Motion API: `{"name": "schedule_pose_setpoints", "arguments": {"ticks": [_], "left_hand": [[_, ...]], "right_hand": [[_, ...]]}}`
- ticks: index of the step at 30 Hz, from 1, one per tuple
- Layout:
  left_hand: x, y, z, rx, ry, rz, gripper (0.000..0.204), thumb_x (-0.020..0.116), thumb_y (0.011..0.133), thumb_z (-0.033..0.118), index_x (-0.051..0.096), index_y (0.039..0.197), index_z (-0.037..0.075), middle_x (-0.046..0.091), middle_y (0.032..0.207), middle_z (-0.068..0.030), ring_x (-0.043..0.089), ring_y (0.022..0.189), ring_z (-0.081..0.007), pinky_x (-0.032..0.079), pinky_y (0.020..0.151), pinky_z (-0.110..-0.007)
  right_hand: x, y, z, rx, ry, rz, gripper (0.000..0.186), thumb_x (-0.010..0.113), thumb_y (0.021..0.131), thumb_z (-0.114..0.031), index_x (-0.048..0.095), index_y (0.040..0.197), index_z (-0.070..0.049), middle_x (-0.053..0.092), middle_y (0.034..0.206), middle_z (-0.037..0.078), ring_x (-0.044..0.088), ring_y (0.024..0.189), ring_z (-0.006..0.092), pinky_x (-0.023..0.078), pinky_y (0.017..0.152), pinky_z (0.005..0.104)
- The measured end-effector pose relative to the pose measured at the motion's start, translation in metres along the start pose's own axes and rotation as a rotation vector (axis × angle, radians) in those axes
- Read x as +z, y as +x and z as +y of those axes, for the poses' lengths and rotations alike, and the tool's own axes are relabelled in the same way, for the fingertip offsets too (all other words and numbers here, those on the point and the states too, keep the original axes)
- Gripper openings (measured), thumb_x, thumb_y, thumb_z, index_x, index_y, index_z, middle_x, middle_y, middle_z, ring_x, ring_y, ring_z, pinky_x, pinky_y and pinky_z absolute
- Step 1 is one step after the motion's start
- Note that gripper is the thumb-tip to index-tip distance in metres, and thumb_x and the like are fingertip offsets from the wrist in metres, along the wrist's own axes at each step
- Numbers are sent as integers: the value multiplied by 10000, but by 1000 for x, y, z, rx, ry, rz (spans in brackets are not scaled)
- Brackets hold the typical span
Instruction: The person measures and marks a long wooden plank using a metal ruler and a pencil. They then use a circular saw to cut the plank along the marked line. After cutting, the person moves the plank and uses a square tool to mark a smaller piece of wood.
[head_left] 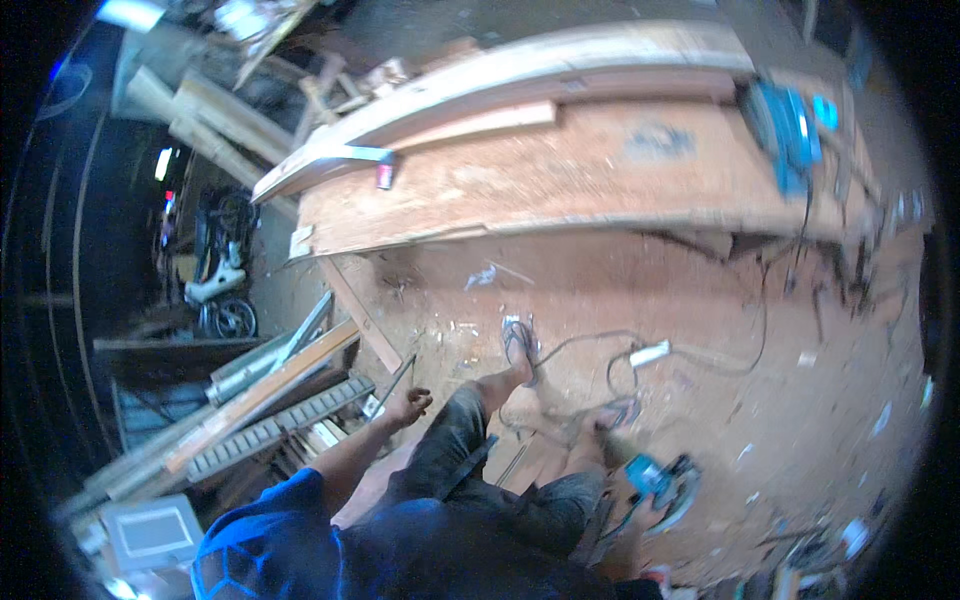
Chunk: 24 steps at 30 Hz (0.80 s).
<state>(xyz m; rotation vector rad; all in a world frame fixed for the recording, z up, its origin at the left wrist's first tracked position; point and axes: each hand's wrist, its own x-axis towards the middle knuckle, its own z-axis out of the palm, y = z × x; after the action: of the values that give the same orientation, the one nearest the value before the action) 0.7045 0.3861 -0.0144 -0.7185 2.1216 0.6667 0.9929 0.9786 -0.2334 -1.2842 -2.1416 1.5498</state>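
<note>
My left hand (pixel 410 405) hangs beside my left leg with loosely bent fingers and nothing visible in it, near some stacked boards (pixel 262 408). Low at the right, my right hand (pixel 652 510) grips a teal circular saw (pixel 648 478) by my right leg. Ahead of me stands a wooden workbench (pixel 480 170) with long planks (pixel 600 50) along its far side. On it, a small red object and a light strip (pixel 350 152) lie at the left, and a larger teal power tool (pixel 775 135) sits at the right end.
A scooter (pixel 225 275) stands at the left behind leaning lumber (pixel 230 110). A cord and white power strip (pixel 650 352) lie on the dusty floor (pixel 800 400) near my sandalled feet. A grey framed panel (pixel 150 530) is at the lower left. Scraps lie at the lower right.
</note>
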Motion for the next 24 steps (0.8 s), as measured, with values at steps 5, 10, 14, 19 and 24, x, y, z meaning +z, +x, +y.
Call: {"name": "schedule_pose_setpoints", "arguments": {"ticks": [5, 10, 14, 19, 24], "left_hand": [[-25, -26, -23, -15, -207, 1, 548, 684, 974, 432, 632, 1363, 49, 741, 1097, -154, 716, 838, -209, 569, 759, -366], [-19, 15, -49, -50, -445, 1, 489, 682, 967, 408, 684, 1281, 33, 752, 988, -157, 713, 832, -214, 580, 743, -377], [-39, 77, -43, 45, -243, -141, 476, 647, 964, 431, 737, 1160, 7, 748, 922, -167, 714, 819, -226, 582, 760, -404], [-106, 148, 11, 308, -638, 194, 424, 660, 960, 399, 749, 1143, 26, 766, 1051, -180, 735, 965, -262, 565, 863, -407], [-173, 149, 33, 315, -1035, 433, 381, 690, 963, 340, 738, 1180, 31, 763, 973, -123, 713, 847, -222, 574, 790, -386]], "right_hand": [[2, 6, -79, 2, 61, -90, 575, 622, 944, -82, 456, 1478, 51, 649, 1207, 167, 627, 849, 251, 517, 682, 372], [41, 17, -235, 286, 58, -191, 492, 542, 994, -164, 468, 1449, 8, 633, 881, 104, 531, 530, 168, 454, 439, 323], [107, 16, -434, 289, 101, -419, 440, 469, 1021, -187, 488, 1412, 14, 583, 801, 70, 559, 587, 147, 482, 469, 300], [215, -26, -635, -330, -268, -788, 583, 511, 1052, -249, 384, 1582, -39, 651, 1169, 142, 623, 943, 215, 516, 814, 325], [381, -56, -777, -1016, -688, -1195, 548, 589, 1024, -282, 505, 1491, -6, 589, 1416, 288, 531, 1387, 376, 391, 1156, 433]]}}
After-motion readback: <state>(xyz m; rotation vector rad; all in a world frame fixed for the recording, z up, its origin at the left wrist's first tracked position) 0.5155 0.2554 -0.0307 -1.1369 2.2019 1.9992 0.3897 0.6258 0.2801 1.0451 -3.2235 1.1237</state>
